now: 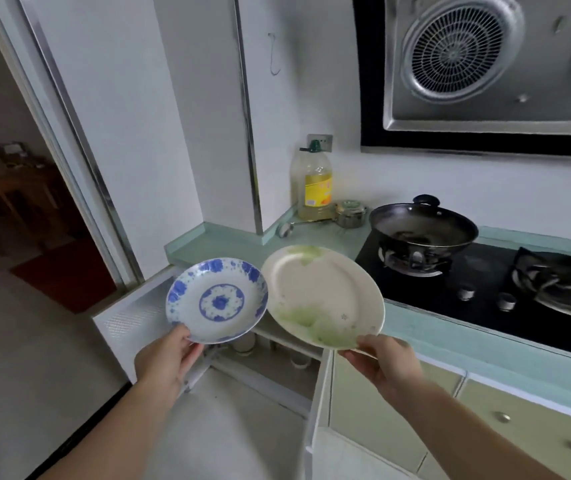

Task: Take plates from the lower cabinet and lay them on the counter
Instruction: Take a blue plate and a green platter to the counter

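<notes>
My left hand (164,358) pinches the near rim of a round blue-and-white patterned plate (216,299), held in the air above the open lower cabinet (277,368). My right hand (386,362) grips the near edge of a larger cream oval plate with green blotches (322,296), tilted and held over the counter's front edge. The two plates almost touch side by side. The pale green counter (214,244) lies just behind them. Inside the cabinet, white cups and dishes show dimly on a shelf.
Both cabinet doors stand open, one (131,317) at the left and one (318,407) at the right. A black wok (422,226) sits on the gas hob (484,282). An oil bottle (315,185), a small tin (349,213) and a ladle (287,228) stand in the counter's corner.
</notes>
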A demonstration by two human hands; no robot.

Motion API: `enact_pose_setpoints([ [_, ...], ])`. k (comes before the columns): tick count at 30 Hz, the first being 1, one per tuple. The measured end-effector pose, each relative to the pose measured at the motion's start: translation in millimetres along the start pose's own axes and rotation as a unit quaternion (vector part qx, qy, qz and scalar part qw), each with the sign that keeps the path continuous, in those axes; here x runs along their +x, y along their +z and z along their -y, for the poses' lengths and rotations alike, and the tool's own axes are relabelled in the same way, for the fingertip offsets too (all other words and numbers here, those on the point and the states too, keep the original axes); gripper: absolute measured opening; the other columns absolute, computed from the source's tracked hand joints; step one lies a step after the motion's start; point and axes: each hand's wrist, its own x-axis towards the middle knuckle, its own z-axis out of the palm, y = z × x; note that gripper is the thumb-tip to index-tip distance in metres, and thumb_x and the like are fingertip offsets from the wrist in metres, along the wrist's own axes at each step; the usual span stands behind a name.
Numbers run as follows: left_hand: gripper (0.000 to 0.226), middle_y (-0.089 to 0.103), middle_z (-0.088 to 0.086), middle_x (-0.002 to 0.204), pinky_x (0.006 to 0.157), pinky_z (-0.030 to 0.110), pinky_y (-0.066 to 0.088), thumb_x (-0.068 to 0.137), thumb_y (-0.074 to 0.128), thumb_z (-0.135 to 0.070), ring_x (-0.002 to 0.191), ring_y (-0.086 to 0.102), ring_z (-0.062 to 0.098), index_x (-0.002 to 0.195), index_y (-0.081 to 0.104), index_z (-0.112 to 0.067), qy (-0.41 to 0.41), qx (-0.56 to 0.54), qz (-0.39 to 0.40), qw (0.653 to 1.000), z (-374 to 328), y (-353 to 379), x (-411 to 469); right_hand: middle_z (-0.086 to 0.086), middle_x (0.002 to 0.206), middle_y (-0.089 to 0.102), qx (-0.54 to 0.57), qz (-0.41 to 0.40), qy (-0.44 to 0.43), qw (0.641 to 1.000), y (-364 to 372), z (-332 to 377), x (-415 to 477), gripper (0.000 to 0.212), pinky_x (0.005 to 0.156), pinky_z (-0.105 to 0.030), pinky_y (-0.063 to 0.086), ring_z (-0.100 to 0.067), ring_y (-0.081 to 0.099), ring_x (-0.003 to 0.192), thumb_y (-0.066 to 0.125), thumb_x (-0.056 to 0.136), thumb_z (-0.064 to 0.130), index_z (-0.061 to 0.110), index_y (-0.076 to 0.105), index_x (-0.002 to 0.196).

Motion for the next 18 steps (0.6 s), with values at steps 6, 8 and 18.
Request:
enact_pose_setpoints([
  [6, 0.004, 0.068, 0.016, 0.095, 0.079, 0.032, 0.058, 0.086, 0.063, -0.001, 0.095, 0.068, 0.025, 0.084, 0.06, -0.001, -0.009, 0.01, 0.079, 0.997, 3, 48, -32, -0.027, 0.093, 0.067, 0.054, -0.069, -0.059, 0.994, -46, 31, -51, 0.004, 0.052, -0.026, 0.059, -0.033, 0.07, 0.074, 0.051, 0.086, -0.011, -0.011, 0.055, 0.088],
  [8, 0.005, 0.067, 0.016, 0.096, 0.085, 0.034, 0.056, 0.087, 0.062, -0.002, 0.101, 0.067, 0.028, 0.084, 0.059, -0.003, -0.015, 0.017, 0.107, 0.994, 6, 60, -39, -0.027, 0.096, 0.067, 0.073, -0.103, -0.078, 0.989, -61, 34, -67, 0.004, 0.055, -0.028, 0.06, -0.033, 0.071, 0.07, 0.051, 0.086, -0.01, -0.012, 0.053, 0.089],
  [18, 0.007, 0.065, 0.012, 0.087, 0.082, 0.034, 0.053, 0.089, 0.06, -0.002, 0.081, 0.065, 0.019, 0.086, 0.058, -0.008, -0.042, 0.09, 0.256, 0.962, 36, 106, -97, -0.028, 0.094, 0.068, 0.172, -0.218, -0.149, 0.949, -140, 19, -169, 0.01, 0.055, -0.028, 0.06, -0.031, 0.072, 0.065, 0.055, 0.085, -0.011, -0.014, 0.055, 0.094],
])
